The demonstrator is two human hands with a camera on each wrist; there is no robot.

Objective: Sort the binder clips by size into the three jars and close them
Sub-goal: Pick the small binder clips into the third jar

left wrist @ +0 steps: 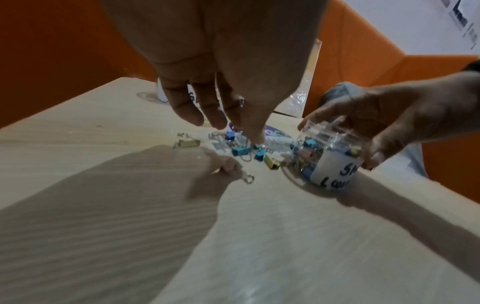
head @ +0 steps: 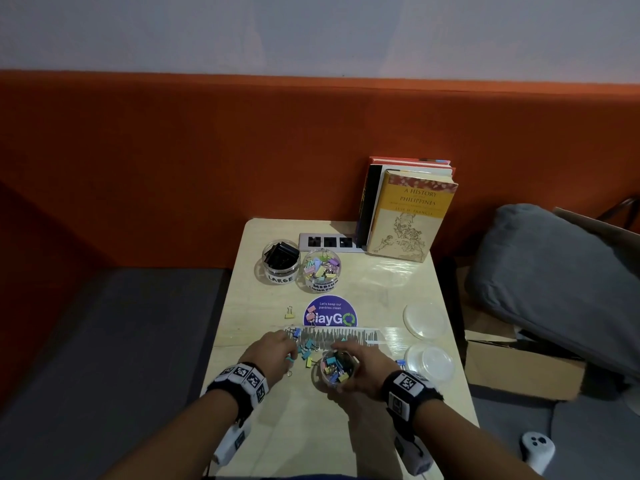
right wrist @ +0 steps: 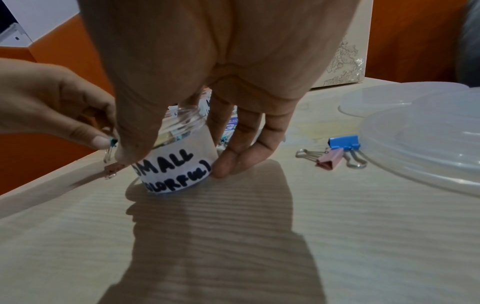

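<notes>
— right hand point(head: 360, 370) first: what's it got?
— fingers wrapped round the open small jar point(right wrist: 179, 156), standing on the table point(head: 346, 427).
— left hand point(head: 273, 355)?
— pinching 1 teal clip point(right wrist: 113, 142) beside that jar.

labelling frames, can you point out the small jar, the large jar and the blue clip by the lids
small jar point(right wrist: 179, 164), right wrist view, on its white label.
large jar point(head: 281, 278), head view, on its label.
blue clip point(right wrist: 343, 141), right wrist view, on its blue body.

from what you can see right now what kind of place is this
Probably an office lounge or shared pantry nook: a small wooden table against an orange upholstered bench, a "keep our pantries clean" sticker, and stacked books.
</notes>
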